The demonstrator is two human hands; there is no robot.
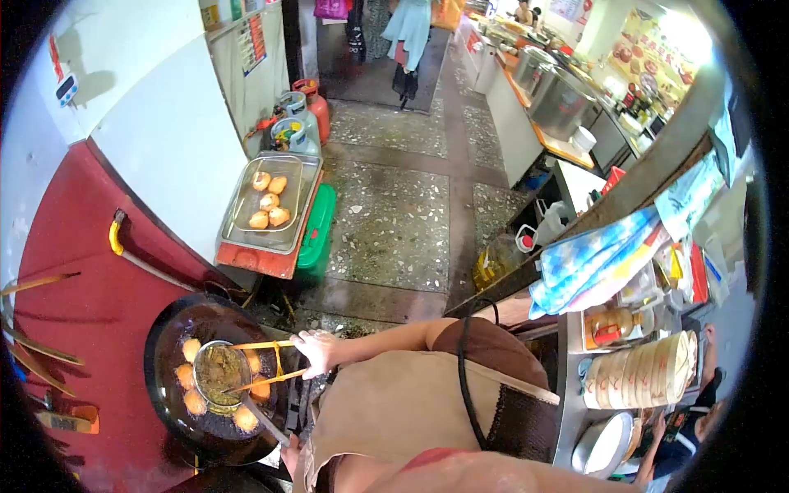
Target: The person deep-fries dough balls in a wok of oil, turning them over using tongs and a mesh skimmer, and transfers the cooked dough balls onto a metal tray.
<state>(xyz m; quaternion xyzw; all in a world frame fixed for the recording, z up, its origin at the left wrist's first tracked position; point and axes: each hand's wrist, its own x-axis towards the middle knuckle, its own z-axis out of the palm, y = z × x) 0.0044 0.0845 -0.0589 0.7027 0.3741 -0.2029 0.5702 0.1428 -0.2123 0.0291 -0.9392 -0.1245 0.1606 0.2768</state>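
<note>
My right hand (317, 352) is closed around a pair of long chopsticks (286, 377) joined by a yellow tie. Their tips reach over a round metal skimmer (220, 370) in the black wok (164, 329). Lower down, my left hand (292, 457) grips the skimmer's handle, its fingers partly hidden. Dark oil with brownish bits shows inside the skimmer. Several golden fried balls (245, 419) float around it, and one (260, 389) lies close to the lower chopstick.
A metal tray (307, 193) with several fried balls (269, 201) stands beyond the wok, near gas cylinders (316, 111). Tall steel pots (559, 107) line a counter. Bamboo steamers (633, 374) and a steel basin (604, 444) are at right, near another person (699, 427).
</note>
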